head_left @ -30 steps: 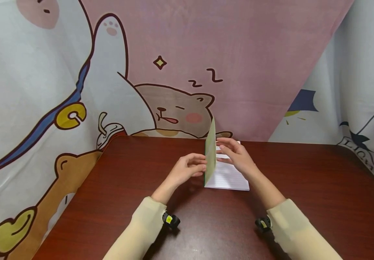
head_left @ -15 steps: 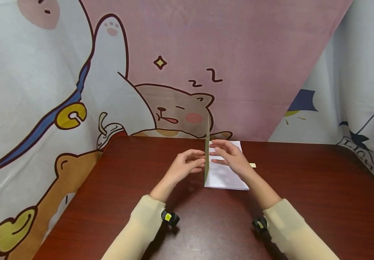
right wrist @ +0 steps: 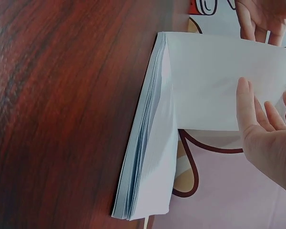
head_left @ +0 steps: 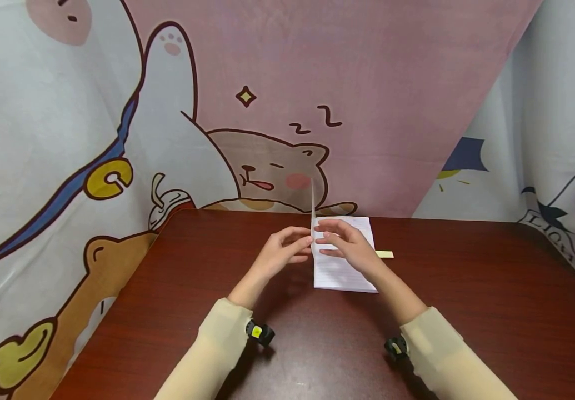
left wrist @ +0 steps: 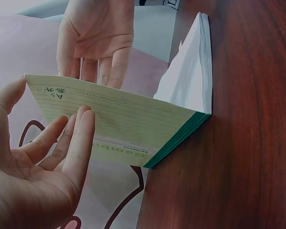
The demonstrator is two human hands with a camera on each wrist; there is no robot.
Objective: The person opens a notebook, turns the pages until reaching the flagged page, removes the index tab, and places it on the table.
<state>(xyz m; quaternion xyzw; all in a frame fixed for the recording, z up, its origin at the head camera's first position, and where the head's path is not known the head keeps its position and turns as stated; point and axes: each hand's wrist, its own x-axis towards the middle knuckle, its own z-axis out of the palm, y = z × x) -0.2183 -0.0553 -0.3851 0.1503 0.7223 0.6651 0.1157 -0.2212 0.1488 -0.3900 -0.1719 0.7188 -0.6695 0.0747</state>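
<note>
A notebook (head_left: pixel 344 278) with white lined pages lies on the table, its cover (left wrist: pixel 109 112) raised on edge. That cover is pale yellow-green with printed lettering, and a dark green strip runs along the spine. My left hand (head_left: pixel 283 250) is at the cover's outer face, fingers extended, the thumb at a corner in the left wrist view. On the plain inner side (right wrist: pixel 214 81), my right hand (head_left: pixel 349 244) holds its fingers fairly straight, close to the cover; whether they touch it I cannot tell. A pale yellow strip (head_left: pixel 385 254) sticks out from the notebook's right side.
The dark red-brown table (head_left: pixel 467 289) reaches back to a cloth backdrop (head_left: pixel 392 111) printed with cartoon animals. Black wrist cameras hang under both cream sleeves (head_left: pixel 217 344).
The cover has swung left, from leaning rightward to about upright. Both hands have shifted left with it. More of the lined page and the yellow strip now show.
</note>
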